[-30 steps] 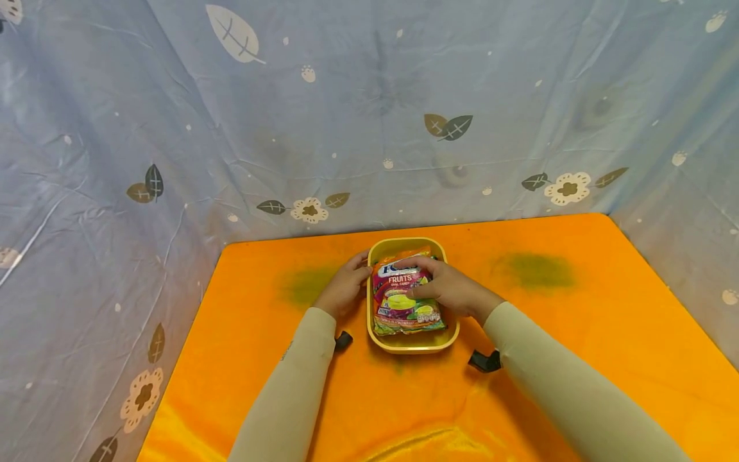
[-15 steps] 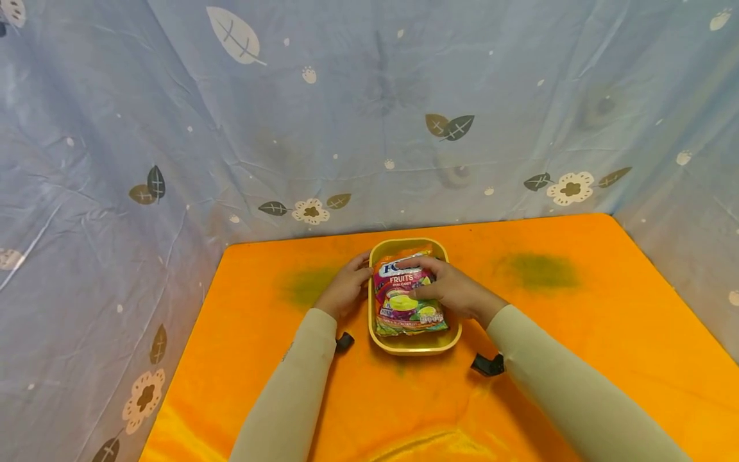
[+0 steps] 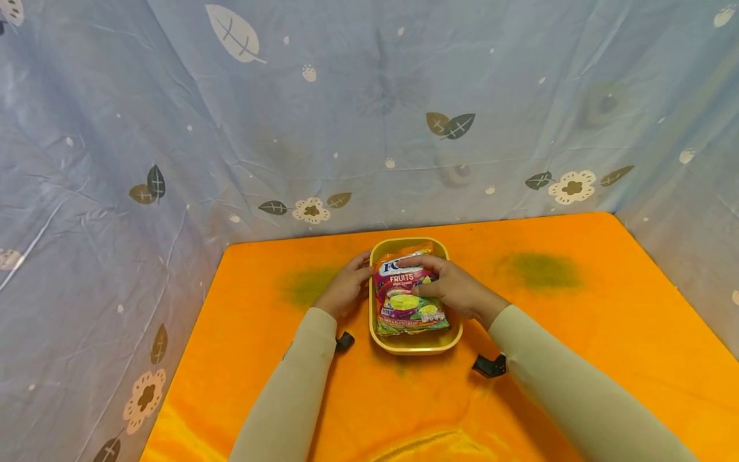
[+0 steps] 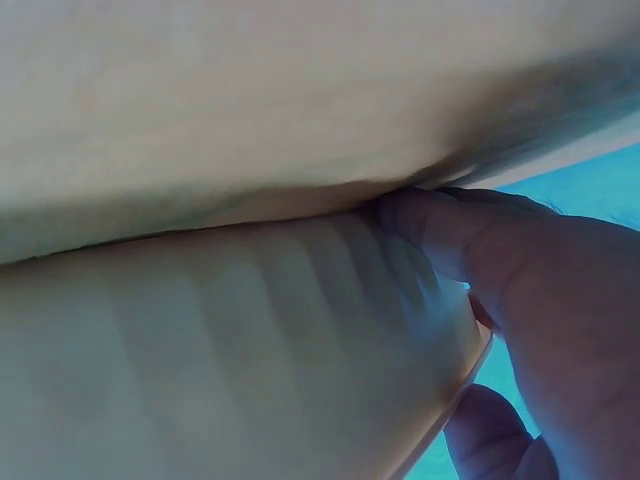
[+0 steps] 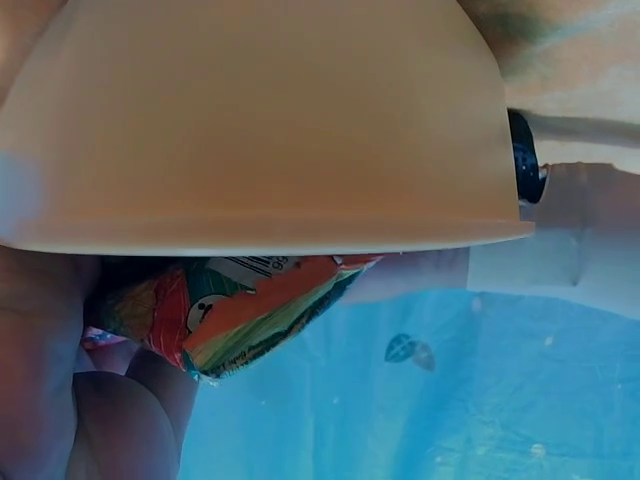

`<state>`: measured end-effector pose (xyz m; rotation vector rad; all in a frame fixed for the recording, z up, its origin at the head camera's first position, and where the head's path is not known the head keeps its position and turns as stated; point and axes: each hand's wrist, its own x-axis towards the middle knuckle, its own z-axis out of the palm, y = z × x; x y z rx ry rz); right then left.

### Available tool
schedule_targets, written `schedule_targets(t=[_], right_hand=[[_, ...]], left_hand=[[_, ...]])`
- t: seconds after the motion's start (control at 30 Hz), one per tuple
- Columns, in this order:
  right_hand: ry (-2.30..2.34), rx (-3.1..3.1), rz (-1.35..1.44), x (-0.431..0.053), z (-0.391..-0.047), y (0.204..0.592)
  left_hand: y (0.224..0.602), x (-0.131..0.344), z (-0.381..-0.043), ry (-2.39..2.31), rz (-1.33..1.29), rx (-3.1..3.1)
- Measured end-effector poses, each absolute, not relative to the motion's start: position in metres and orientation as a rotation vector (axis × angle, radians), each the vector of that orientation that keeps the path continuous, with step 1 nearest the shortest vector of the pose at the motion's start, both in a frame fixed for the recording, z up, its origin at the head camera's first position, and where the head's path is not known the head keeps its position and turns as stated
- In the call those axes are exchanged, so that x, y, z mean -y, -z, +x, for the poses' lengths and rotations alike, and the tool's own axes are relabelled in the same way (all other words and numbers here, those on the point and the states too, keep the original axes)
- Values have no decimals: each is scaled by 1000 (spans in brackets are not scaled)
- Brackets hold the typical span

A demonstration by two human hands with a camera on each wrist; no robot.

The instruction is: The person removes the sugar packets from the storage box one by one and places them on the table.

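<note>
A yellow plastic tub (image 3: 417, 350) with rounded corners and ribbed sides sits near the middle of the orange cloth. In it lies a purple and green bag of fruit candy (image 3: 404, 305), and orange wrapping (image 3: 421, 248) shows at its far end. My left hand (image 3: 344, 289) grips the tub's left side; in the left wrist view a fingertip reaches the base of its wall (image 4: 250, 350). My right hand (image 3: 458, 289) holds the bag from the right, forefinger and thumb across its front. In the right wrist view the bag (image 5: 270, 310) sticks out past the rim; curled fingers sit beside it.
The orange cloth (image 3: 519, 321) covers the table and has dark greenish patches to both sides of the tub. A pale blue curtain (image 3: 358, 83) with leaves and flowers hangs behind and at the sides. Small black devices (image 3: 489, 366) sit by both wrists.
The tub and both hands stay nearly in place. The right thumb shifts slightly over the candy bag; the view itself drifts a little.
</note>
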<state>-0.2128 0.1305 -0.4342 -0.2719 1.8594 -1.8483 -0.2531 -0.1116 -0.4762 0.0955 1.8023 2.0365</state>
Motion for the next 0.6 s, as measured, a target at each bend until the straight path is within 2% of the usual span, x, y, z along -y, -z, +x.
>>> schedule_targets(t=[0.37,0.6], right_hand=[[1850,-1857,-297,-132,-213,434],[1860,-1910,-342,-139,-214,419]], left_hand=[[478,114,-255,-2010,95,-1820],[478,113,-255,-2045,114,-1777]])
